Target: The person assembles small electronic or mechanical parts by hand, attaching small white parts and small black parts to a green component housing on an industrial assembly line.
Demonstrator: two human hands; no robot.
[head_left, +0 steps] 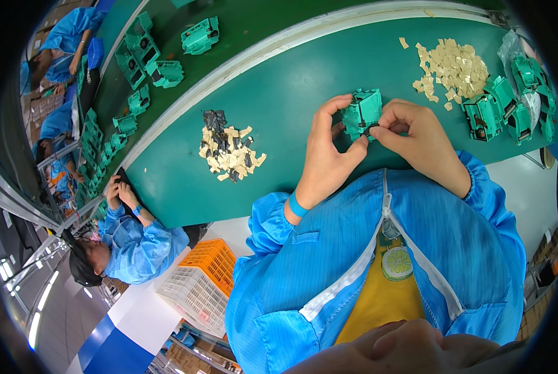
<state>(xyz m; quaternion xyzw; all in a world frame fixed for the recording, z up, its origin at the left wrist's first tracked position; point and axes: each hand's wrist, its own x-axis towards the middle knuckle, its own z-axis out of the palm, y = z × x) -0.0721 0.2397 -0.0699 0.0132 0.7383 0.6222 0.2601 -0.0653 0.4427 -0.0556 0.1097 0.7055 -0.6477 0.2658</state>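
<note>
A teal plastic housing [363, 111] with dark inner parts is held just above the green work surface, in front of my chest. My left hand [326, 146], a blue band at its wrist, grips the housing from the left with fingers and thumb. From the right, my right hand [419, 132] is closed at the housing's lower edge. Its thumb and fingertip pinch a small black part [370, 130] there; the exact shape is partly hidden by the fingers. To the right lie several more teal housings [483, 117], some beside a clear plastic bag [511, 53].
A heap of cream-coloured pieces [456, 67] lies at the far right, and a mixed black and cream pile [229, 146] to the left. Past the pale rail [241, 65], a green belt [254, 31] carries teal housings. A co-worker [138, 243] sits left, near stacked crates [198, 283].
</note>
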